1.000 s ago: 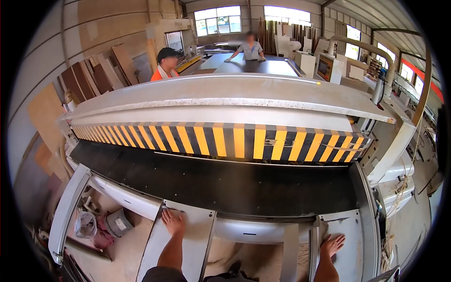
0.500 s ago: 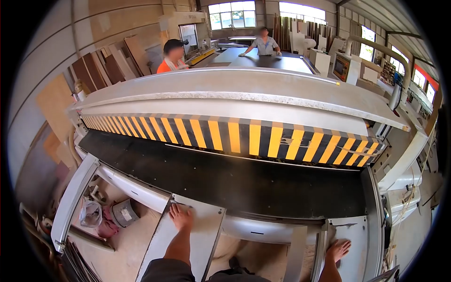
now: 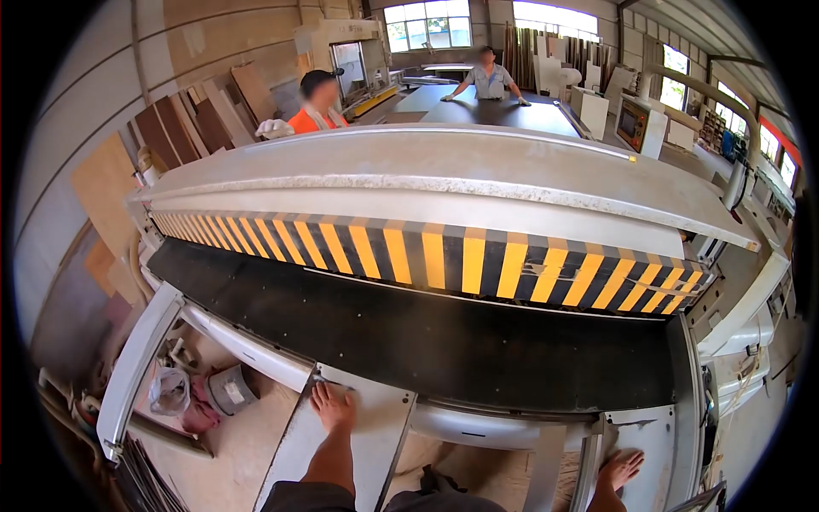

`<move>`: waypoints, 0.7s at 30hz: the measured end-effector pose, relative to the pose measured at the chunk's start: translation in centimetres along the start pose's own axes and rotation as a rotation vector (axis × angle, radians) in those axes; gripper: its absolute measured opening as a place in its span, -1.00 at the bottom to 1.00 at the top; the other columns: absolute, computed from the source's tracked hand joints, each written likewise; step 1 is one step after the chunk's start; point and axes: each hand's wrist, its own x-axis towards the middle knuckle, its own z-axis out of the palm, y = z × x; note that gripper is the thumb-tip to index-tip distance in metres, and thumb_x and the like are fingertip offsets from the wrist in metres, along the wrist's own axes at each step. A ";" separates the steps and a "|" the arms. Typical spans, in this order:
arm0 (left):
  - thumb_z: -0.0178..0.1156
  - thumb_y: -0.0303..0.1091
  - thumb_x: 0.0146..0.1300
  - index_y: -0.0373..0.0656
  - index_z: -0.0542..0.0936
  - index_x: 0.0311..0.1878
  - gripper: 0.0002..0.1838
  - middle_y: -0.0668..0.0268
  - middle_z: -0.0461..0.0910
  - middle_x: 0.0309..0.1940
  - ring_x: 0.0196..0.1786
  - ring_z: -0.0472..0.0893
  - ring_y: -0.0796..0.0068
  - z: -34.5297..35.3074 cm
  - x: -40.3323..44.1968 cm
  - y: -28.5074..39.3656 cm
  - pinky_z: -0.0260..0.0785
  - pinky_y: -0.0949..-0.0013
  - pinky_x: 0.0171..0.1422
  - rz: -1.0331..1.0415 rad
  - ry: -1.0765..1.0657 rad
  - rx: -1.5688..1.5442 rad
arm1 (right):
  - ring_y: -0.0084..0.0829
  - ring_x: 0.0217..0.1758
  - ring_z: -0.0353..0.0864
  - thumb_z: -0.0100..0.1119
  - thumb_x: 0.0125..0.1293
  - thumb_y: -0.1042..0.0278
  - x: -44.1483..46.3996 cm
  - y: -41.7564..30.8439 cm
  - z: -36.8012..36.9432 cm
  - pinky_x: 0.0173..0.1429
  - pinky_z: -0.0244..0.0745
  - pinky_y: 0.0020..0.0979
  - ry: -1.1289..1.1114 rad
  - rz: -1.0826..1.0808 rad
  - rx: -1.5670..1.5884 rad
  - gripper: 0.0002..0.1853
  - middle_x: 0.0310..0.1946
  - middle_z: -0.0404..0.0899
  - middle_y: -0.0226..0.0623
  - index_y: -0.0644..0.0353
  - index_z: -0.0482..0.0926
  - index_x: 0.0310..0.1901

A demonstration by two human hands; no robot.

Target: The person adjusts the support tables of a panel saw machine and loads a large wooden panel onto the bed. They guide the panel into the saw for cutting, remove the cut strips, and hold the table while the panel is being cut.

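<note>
My left hand [image 3: 333, 408] lies palm down near the far end of a grey support plate [image 3: 368, 431], its fingers apart and nothing held. Further right, my right hand [image 3: 622, 470] rests flat on a second grey plate [image 3: 653, 439], also empty, fingers stretched out. Beyond both plates runs the long black bed [image 3: 409, 337] of a machine. Over the bed spans a beam with yellow and black stripes [image 3: 433, 258], under a broad pale cover [image 3: 426, 158].
A person in orange [image 3: 309, 119] with a gloved hand raised stands behind the cover at left. Another person [image 3: 489, 81] leans on a dark panel [image 3: 503, 116]. A bucket [image 3: 230, 390] and plastic bag [image 3: 170, 391] are on the floor at left.
The view has shifted, so the machine sits slightly further right in the frame. The person in orange has raised a gloved hand. Both my hands remain on their plates.
</note>
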 end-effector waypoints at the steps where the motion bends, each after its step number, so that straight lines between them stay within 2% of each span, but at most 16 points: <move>1: 0.15 0.13 0.50 -0.32 0.26 0.72 -0.09 -0.04 0.18 0.77 0.84 0.05 -0.07 -0.1 0.1 0.1 -0.30 -0.19 0.91 0.003 0.004 -0.001 | -0.09 0.93 -0.14 -0.12 0.77 -0.18 0.1 0.0 0.0 0.90 -0.23 -0.03 0.000 0.001 0.002 -0.14 0.87 -0.05 -0.11 0.27 0.00 0.80; 21: 0.13 0.14 0.51 -0.32 0.24 0.73 -0.07 -0.05 0.15 0.79 0.85 0.03 -0.09 -1.1 -0.3 0.2 -0.29 -0.20 0.91 0.019 -0.001 0.013 | -0.09 0.93 -0.14 -0.17 0.78 -0.18 0.6 0.5 0.4 0.91 -0.22 -0.04 0.008 -0.005 0.014 -0.16 0.87 -0.07 -0.11 0.27 -0.01 0.80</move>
